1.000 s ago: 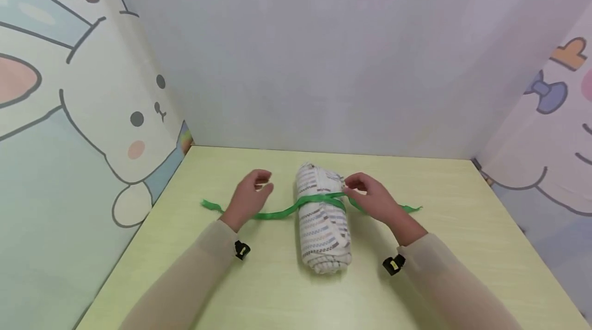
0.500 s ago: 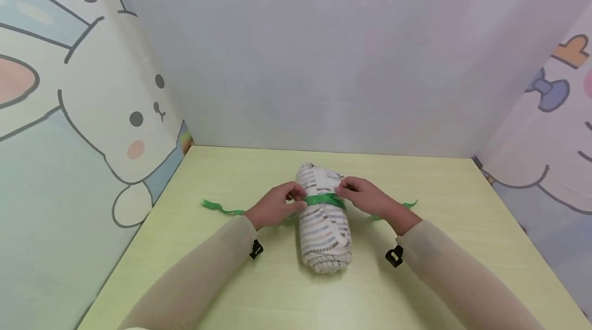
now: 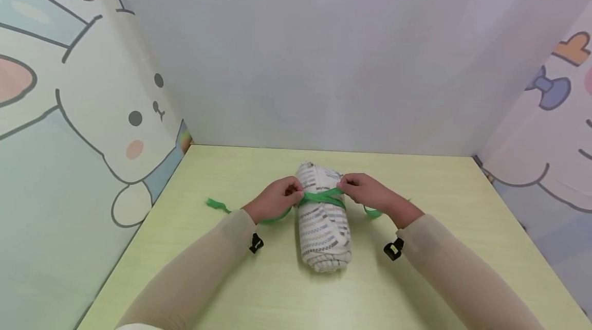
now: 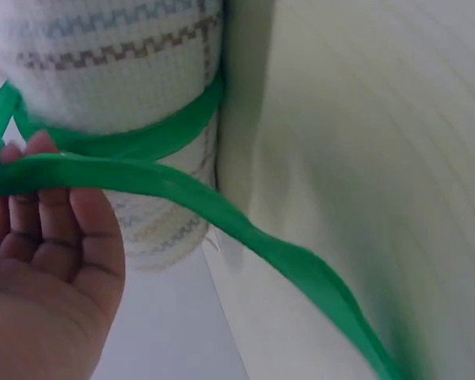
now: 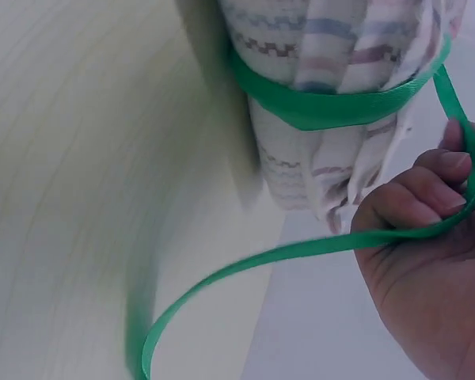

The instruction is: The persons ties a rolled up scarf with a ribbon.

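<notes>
A rolled white towel (image 3: 326,240) with striped bands lies lengthwise on the table, and a green ribbon (image 3: 324,198) passes around its middle. On the towel's left side my left hand (image 3: 276,199) pinches one end of the ribbon between thumb and fingers. My right hand (image 3: 365,191) pinches the other end at the towel's upper right. In the left wrist view the ribbon (image 4: 277,249) trails from the fingers down to the table. The right wrist view has its ribbon tail (image 5: 285,252) running across the curled fingers and curving down.
The pale yellow table (image 3: 222,289) meets a plain light curtain (image 3: 333,62) along its back edge. Side hangings with a cartoon rabbit (image 3: 125,119) and another cartoon figure (image 3: 550,129) flank it. A black wrist strap (image 3: 394,249) shows under the right sleeve.
My left hand has come rightward to the towel and now pinches the ribbon there. The right hand shifted slightly and the ribbon is lifted between both hands.
</notes>
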Motion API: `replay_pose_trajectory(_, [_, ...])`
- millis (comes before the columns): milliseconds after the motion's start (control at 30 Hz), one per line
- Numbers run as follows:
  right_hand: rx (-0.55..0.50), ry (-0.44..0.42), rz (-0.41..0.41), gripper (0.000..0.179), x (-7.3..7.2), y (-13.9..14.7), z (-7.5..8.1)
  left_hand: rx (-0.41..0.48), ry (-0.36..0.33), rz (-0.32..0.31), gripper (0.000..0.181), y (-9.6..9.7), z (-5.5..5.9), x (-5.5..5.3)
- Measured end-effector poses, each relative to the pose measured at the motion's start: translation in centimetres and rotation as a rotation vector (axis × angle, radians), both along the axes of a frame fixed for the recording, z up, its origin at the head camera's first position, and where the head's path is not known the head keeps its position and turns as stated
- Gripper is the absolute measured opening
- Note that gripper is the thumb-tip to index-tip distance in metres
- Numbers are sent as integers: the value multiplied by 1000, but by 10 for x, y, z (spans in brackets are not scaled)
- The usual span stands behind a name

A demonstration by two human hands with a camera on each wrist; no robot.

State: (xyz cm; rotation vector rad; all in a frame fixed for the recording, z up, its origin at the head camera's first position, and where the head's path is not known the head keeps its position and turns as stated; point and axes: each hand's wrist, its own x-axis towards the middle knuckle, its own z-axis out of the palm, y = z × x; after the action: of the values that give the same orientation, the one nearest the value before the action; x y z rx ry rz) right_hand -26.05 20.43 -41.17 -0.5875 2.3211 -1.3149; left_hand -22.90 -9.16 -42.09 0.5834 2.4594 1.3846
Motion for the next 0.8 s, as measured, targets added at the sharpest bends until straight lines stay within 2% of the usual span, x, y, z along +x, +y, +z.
replay_pose_trajectory(100, [-93,-66,-6,40,-1,0,1,31,-4,2,14,0,0,0])
replay_pose_trajectory(200, [-121,-83,-22,45,-2,1,-3,12,1,15,22,0,-1,0])
replay_pose_trajectory(400, [-17,-78,-53,50,5,5,-14,-79,-12,55,40,-3,-2,3])
replay_pose_trajectory(567, [15,-60,-92,49,10,7,-23,-116,-15,127,45,-6,-9,3])
replay_pose_trajectory(700, [40,-27,-105,45,13,8,-32,-213,-5,174,50,-7,-17,5])
replay_pose_trajectory(800, [48,-6,-99,44,16,9,-37,-285,2,173,52,-8,-23,5])
